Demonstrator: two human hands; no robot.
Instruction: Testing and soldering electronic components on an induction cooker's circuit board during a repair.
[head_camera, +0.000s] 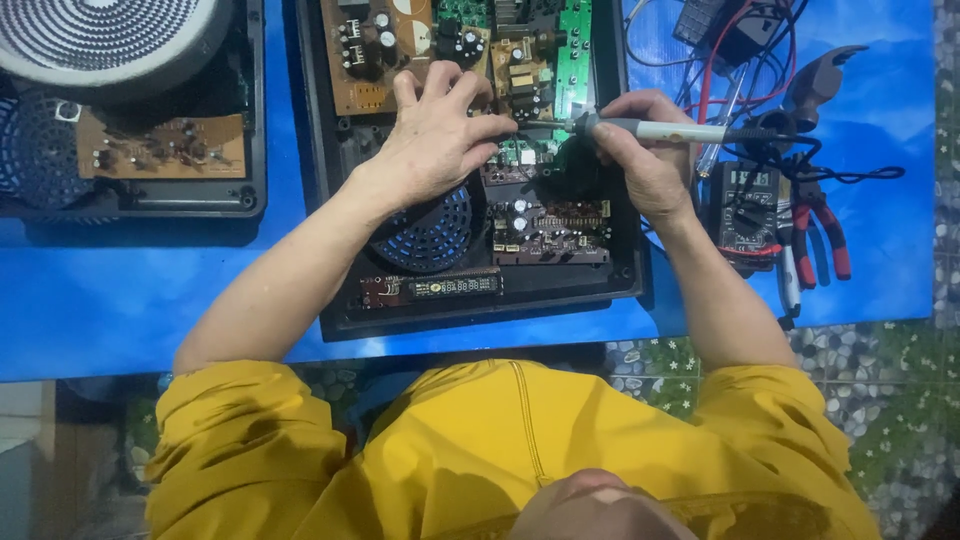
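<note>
1. An open appliance case (335, 300) lies in the middle of the table (100, 300), just before the person.
2. Inside it, circuit boards (545, 225) fill the right and far parts; a round fan grille (435, 235) sits near left, a narrow display board (430, 287) along the near edge.
3. The left hand (435, 135) rests on the boards above the grille.
4. The right hand (645, 150), just to its right, holds a soldering iron (665, 130) lying crosswise, tip pointing left over the boards.
5. A second opened case (130, 200) lies at far left.
6. A multimeter (745, 205) sits right of the middle case, pliers (820, 230) just beyond it.
</note>
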